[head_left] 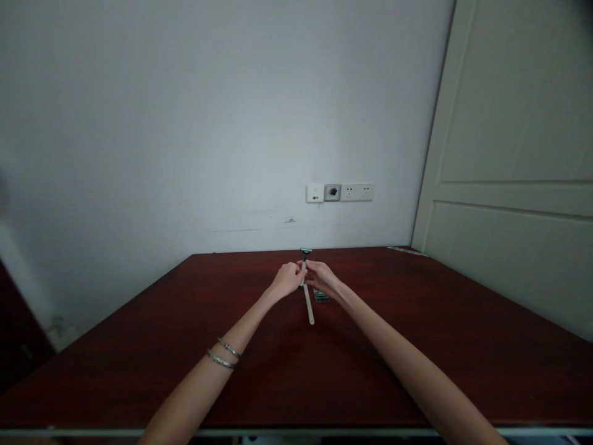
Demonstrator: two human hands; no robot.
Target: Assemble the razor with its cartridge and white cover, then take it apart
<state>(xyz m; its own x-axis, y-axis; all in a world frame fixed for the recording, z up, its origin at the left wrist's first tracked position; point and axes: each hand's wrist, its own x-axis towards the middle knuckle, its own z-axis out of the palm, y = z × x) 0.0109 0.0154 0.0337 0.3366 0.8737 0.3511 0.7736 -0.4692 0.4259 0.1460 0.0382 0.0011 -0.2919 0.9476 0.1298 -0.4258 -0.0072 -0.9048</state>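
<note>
Both hands meet over the middle of a dark red table (417, 346). Between them stands a razor (307, 296) with a white handle and a dark, green-edged head, held nearly upright, head up. My left hand (287, 280) pinches the upper part of the handle from the left. From the right, my right hand (321, 278) pinches the same part just below the head. The handle's lower end hangs free just above the tabletop. A small dark cartridge pack (321, 296) lies on the table under my right hand, partly hidden by it. Two thin bracelets ring my left forearm.
A white wall rises behind the table, with a row of sockets and a switch (340, 192) above its far edge. A pale door (509, 167) stands to the right. The table's near edge runs along the bottom of the view.
</note>
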